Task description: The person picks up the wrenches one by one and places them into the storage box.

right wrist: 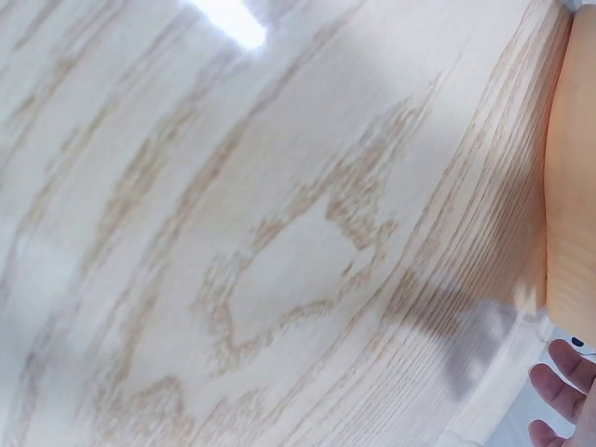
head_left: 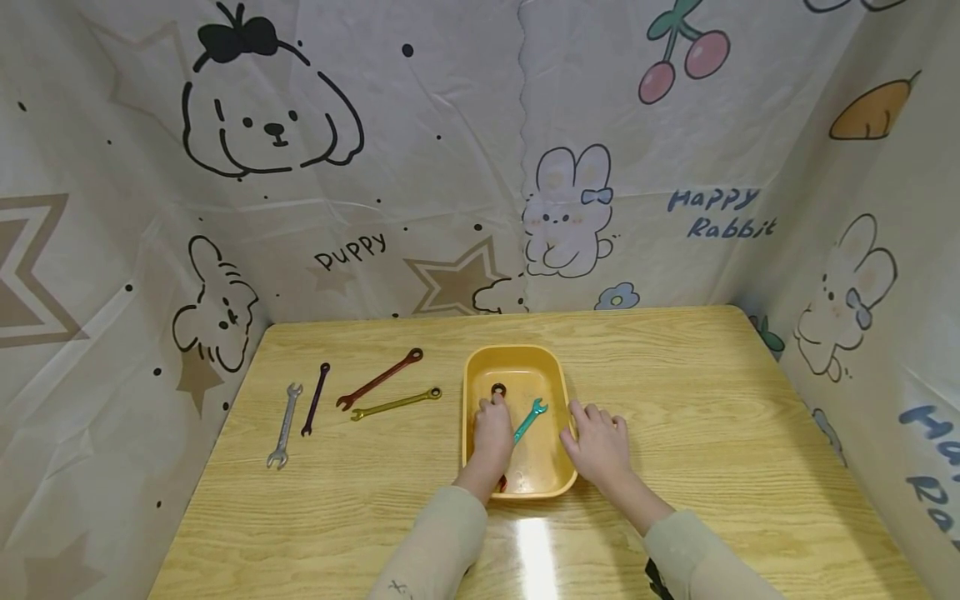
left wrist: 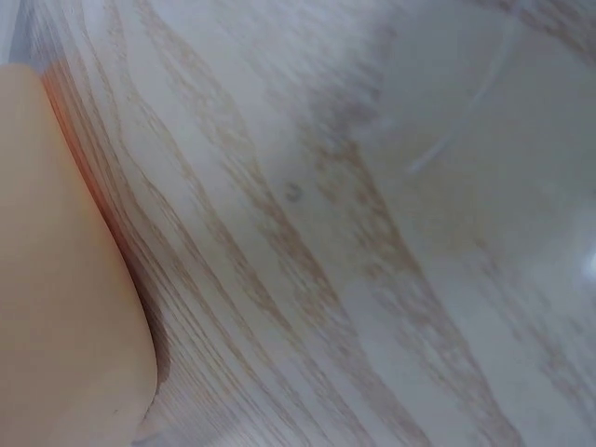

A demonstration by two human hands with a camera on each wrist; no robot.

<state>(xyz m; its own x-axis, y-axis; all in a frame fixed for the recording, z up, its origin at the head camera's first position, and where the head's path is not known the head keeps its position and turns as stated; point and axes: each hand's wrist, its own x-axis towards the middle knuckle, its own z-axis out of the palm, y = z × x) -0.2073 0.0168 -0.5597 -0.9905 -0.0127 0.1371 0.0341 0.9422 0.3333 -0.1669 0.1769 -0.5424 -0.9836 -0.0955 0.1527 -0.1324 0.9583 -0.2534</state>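
Note:
In the head view my left hand (head_left: 492,435) reaches into a yellow plastic tray (head_left: 557,371). Its bent fingers grip a red combination wrench, whose ring end (head_left: 498,389) shows past the fingertips; the hand hides the middle of the shaft. A teal wrench (head_left: 531,419) lies on the tray floor just to the right. At the tray's right rim rests my right hand (head_left: 602,446), thumb and forefinger against the edge, the other fingers loose outside it. Those fingers (right wrist: 562,396) also show low in the right wrist view, beside the tray wall (right wrist: 570,186).
Left of the tray, on the wood-grain table (head_left: 697,392), lie a silver wrench (head_left: 285,427), a purple wrench (head_left: 316,400), a brownish-red wrench (head_left: 379,379) and a gold wrench (head_left: 397,404). Patterned cloth (head_left: 450,183) stands around the back and sides.

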